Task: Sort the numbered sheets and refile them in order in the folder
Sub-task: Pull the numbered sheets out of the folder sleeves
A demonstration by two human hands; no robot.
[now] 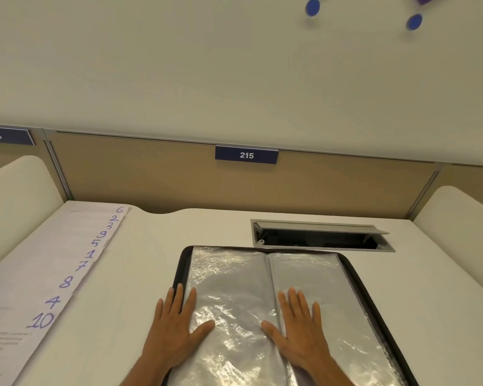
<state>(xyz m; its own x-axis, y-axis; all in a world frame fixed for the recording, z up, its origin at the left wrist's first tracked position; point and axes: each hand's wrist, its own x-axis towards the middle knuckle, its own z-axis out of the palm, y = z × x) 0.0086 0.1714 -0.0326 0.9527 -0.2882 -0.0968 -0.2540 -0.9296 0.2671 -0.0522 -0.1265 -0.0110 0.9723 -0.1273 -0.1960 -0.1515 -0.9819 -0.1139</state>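
Both hands down flat at the near edge: left hand (176, 324) spread across the display folder's (354, 274) left border and first clear sleeve (229, 277), right hand (301, 327) pressed beside the spine, fingers straight, gripping nothing, likely pinning it open. Far left on the worktop (140, 274), well apart, the numbered sheets (53, 263) lie fanned so every digit shows, reading 6, 2, 3, 9, 5, 1, 7, 8, 4, 10, unsorted. Behind the folder, an open cable hatch (321, 235)

Ten numbered sheets (67, 263), one open folder (354, 277), two hands, two number plates, two blue magnets.
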